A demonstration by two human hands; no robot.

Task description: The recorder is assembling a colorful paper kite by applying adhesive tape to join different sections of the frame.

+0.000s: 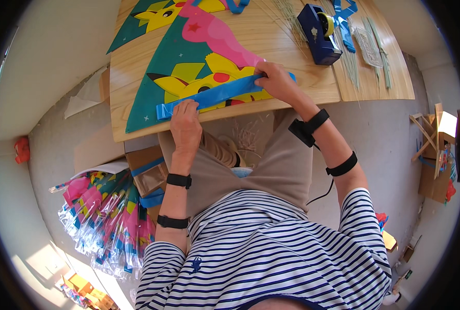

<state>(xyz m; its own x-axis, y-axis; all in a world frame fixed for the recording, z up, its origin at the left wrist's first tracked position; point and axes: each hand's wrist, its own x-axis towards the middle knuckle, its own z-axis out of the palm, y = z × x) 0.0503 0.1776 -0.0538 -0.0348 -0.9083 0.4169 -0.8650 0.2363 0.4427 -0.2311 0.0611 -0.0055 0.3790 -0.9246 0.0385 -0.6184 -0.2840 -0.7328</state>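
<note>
A kite-shaped printed sheet (160, 64) in green, pink and yellow lies at the table's near edge, with a cartoon face on it. Across its lower part runs a flat blue ribbon strip (224, 93), slanting up to the right. My left hand (186, 126) has its curled fingers on the strip near its left end. Toward the strip's right end, my right hand (279, 82) pinches it between thumb and fingers. Part of the strip is covered by the right hand, and its tip sticks out beyond.
A second printed sheet (137, 26) lies at the back left of the wooden table (312, 85). A dark blue tape dispenser (317, 39), thin sticks (348, 67), a blue ribbon (345, 31) and a clear plastic tray (368, 47) are at right. Bagged kites (106, 217) are piled lower left.
</note>
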